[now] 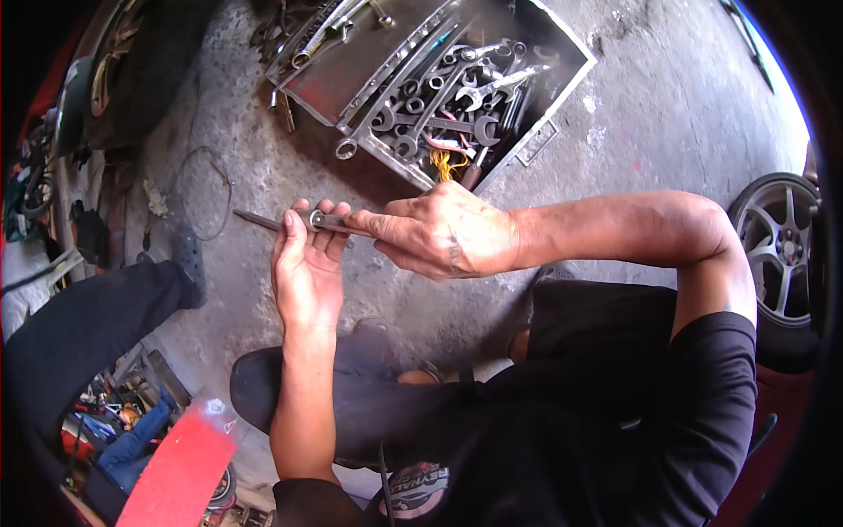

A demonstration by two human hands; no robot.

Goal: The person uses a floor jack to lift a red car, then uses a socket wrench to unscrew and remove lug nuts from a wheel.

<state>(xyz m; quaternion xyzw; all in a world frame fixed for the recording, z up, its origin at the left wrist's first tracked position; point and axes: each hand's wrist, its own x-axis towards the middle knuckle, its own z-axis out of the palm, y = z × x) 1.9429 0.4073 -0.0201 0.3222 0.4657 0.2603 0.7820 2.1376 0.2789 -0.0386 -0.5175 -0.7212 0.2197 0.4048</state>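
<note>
In front of me, both hands meet over a slim metal rod [256,219] with a short, round metal piece [316,217] on it. Palm up, my left hand [309,277] has its fingers curled around the rod, whose thin end sticks out to the left. My right hand [452,233] is closed, its fingers reaching to the round piece from the right. The exact kind of tool cannot be made out, as fingers cover part of it. Just beyond my right hand stands an open metal toolbox [562,92] with several open-end wrenches [448,127] heaped inside.
Yellow wire [446,164] lies at the toolbox's near corner. A thin cable [184,180] loops on the concrete floor. Another person's dark-trousered leg [97,325] is at left. A red panel [180,465] leans at lower left by loose tools. A wheel [780,250] stands at right.
</note>
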